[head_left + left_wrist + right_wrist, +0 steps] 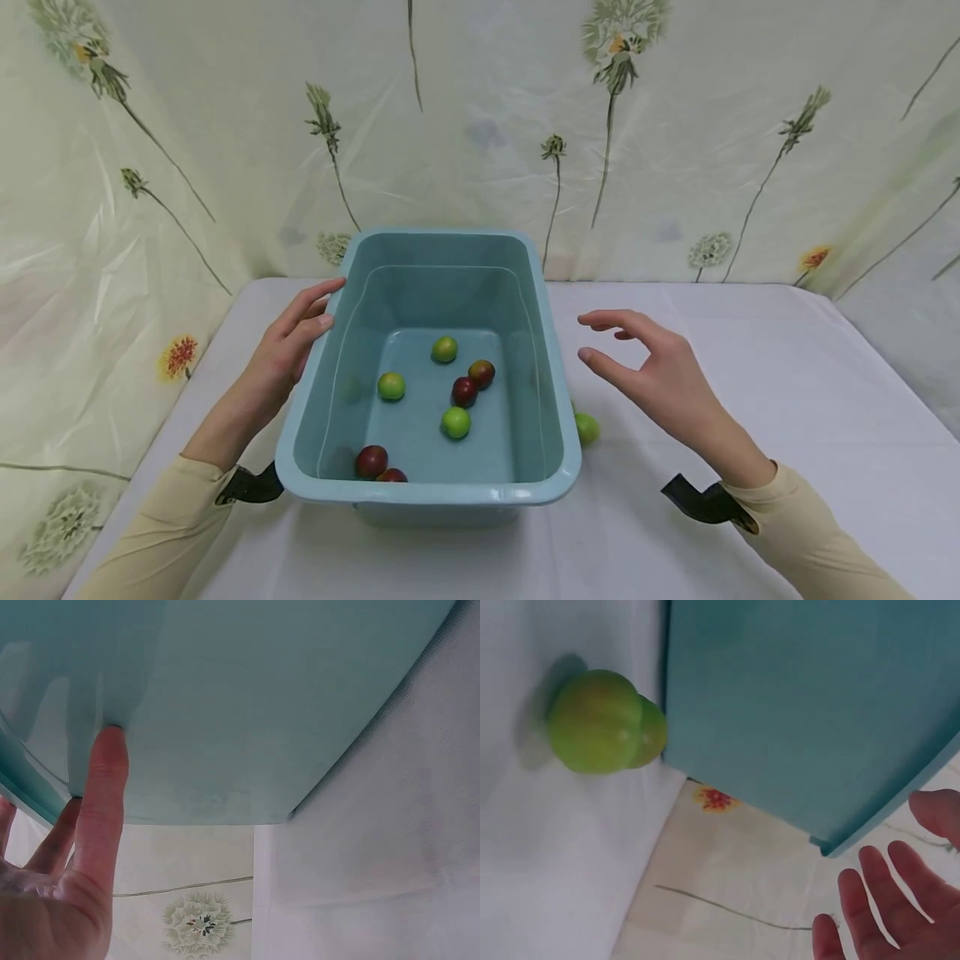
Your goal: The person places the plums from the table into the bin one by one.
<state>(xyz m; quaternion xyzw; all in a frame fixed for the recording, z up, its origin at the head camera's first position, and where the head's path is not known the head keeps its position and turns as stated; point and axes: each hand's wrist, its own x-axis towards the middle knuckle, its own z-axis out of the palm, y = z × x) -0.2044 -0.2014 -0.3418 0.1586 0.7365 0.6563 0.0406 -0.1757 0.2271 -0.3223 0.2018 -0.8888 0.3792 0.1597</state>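
Observation:
A blue-green plastic basin [427,493] stands on the white-covered table. Inside lie three green round fruits, one being this green fruit [456,422], and several dark red ones like plums, such as this red fruit [464,392]. My left hand [281,354] touches the basin's left side near the rim; in the left wrist view, a straight finger [105,787] meets the outer wall. My right hand [667,375] hovers right of the basin, apart from it, fingers spread and holding nothing. Below it, green fruits [596,724] lie on the table against the basin's right side.
The white cloth [787,400] covers the table on both sides of the basin. Behind and to the left hangs a pale plastic sheet [465,167] printed with dandelions. Each wrist wears a black strap, such as the right strap [705,502].

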